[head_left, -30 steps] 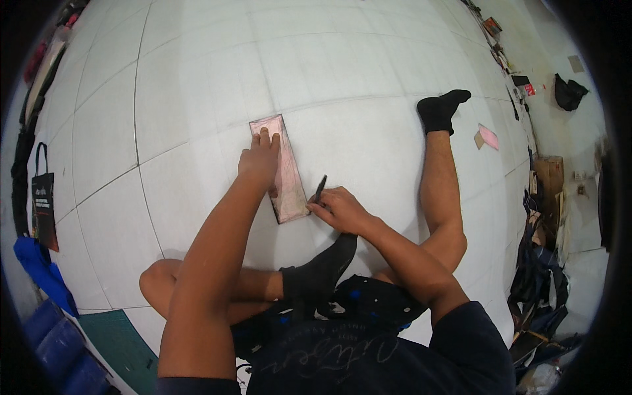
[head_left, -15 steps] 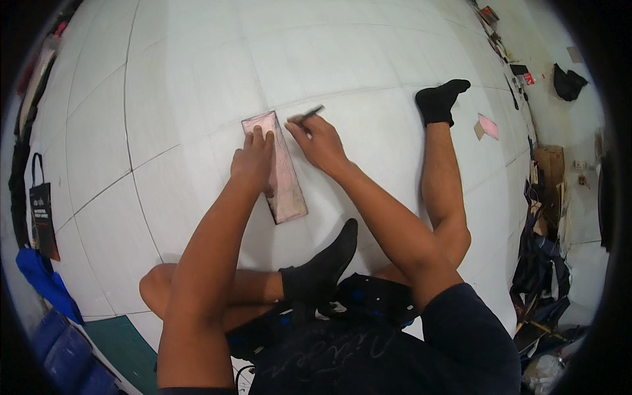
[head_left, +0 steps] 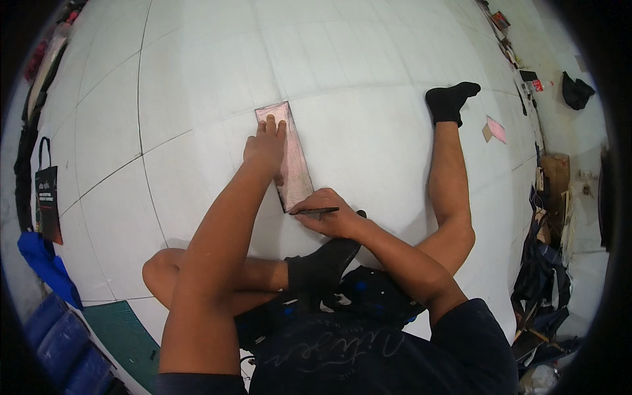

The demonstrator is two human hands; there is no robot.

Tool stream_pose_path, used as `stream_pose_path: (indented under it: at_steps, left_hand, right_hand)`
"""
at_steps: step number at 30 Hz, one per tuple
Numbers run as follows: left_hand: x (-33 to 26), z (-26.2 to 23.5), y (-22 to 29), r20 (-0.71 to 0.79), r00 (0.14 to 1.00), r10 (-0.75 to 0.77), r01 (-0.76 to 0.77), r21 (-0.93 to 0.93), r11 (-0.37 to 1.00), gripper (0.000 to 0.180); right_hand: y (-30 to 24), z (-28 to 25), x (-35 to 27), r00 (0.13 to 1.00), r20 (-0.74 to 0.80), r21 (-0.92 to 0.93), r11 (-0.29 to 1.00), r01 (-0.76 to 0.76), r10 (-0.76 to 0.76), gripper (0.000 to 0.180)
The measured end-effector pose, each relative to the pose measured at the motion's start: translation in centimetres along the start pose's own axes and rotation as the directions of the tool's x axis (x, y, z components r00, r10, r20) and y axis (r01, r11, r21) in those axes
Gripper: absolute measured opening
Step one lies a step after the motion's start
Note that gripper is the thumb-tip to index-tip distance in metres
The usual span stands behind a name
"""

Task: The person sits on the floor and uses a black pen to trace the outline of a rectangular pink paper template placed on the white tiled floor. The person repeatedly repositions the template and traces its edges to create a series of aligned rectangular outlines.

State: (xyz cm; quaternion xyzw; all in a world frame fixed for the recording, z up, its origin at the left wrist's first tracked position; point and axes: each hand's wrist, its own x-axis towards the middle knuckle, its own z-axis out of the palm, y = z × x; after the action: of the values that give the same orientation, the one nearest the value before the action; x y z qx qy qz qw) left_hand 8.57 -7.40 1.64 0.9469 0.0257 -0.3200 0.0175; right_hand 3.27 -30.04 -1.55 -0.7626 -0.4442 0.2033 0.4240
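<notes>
A long, narrow pink template piece [head_left: 296, 168] with dark edges lies flat on the white tiled floor [head_left: 368, 151], slightly tilted. My left hand [head_left: 264, 155] presses on its upper part, fingers stretched out and a little apart, hiding part of its left side. At the piece's near end, my right hand [head_left: 337, 220] grips a dark pen [head_left: 321, 210] with its fingers closed. The tip of the pen is by the lower edge of the piece; whether it touches the floor cannot be made out.
My black-socked foot [head_left: 326, 260] is folded close to my right hand; the other foot [head_left: 451, 102] stretches out to the right. Beyond lies a small pink and brown piece [head_left: 496, 130]. A green mat [head_left: 125, 339] and black bag [head_left: 47, 204] are at left, dark clutter [head_left: 543, 283] at right.
My right hand has moved with the pen from the far end of the pink piece toward me, to its near end. My left hand stays pressed on the piece. The view has shifted slightly.
</notes>
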Motion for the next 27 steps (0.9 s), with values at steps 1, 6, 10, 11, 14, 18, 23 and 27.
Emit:
stream_pose_path:
  at_steps: [1,6,10,11,14,18,23,27]
  left_hand:
    - [-0.1,-0.1,0.1,-0.002,1.0,0.0,0.0,0.008,1.0,0.152]
    - [-0.1,-0.2,-0.1,-0.002,1.0,-0.003,0.003,0.017,1.0,0.153]
    - [-0.4,-0.1,-0.2,-0.019,1.0,0.006,-0.007,-0.023,1.0,0.15]
    - [-0.5,-0.2,-0.1,-0.024,1.0,0.009,-0.01,-0.037,0.999,0.148]
    - [-0.4,0.1,-0.3,-0.028,1.0,0.007,-0.008,-0.031,0.999,0.148]
    - [-0.2,0.1,-0.4,-0.047,0.999,0.021,-0.022,-0.034,0.999,0.149]
    - [-0.3,-0.2,-0.2,-0.02,1.0,0.008,-0.009,-0.031,0.999,0.148]
    - [-0.3,-0.2,-0.3,-0.028,1.0,0.01,-0.011,-0.017,1.0,0.149]
  right_hand:
    - [0.0,0.1,0.0,1.0,-0.007,-0.005,1.0,0.001,-0.001,0.019]
    - [0.0,0.8,0.5,0.999,-0.032,0.02,1.0,0.016,-0.016,0.018]
    - [0.4,0.1,0.2,1.0,-0.016,-0.033,0.999,0.019,-0.019,0.018]
    - [1.1,-0.6,-0.3,1.0,-0.015,-0.06,0.998,0.001,-0.002,0.018]
    - [1.2,-3.7,-1.2,0.996,0.032,-0.174,0.982,-0.071,0.078,0.018]
    - [1.8,-5.3,-1.9,0.987,0.052,-0.095,0.984,-0.149,0.154,0.014]
    - [0.3,-4.3,-0.9,0.998,-0.042,-0.11,0.992,-0.053,0.049,0.014]
    - [-0.1,-2.3,0.1,0.999,-0.036,0.056,0.998,0.014,-0.012,0.015]
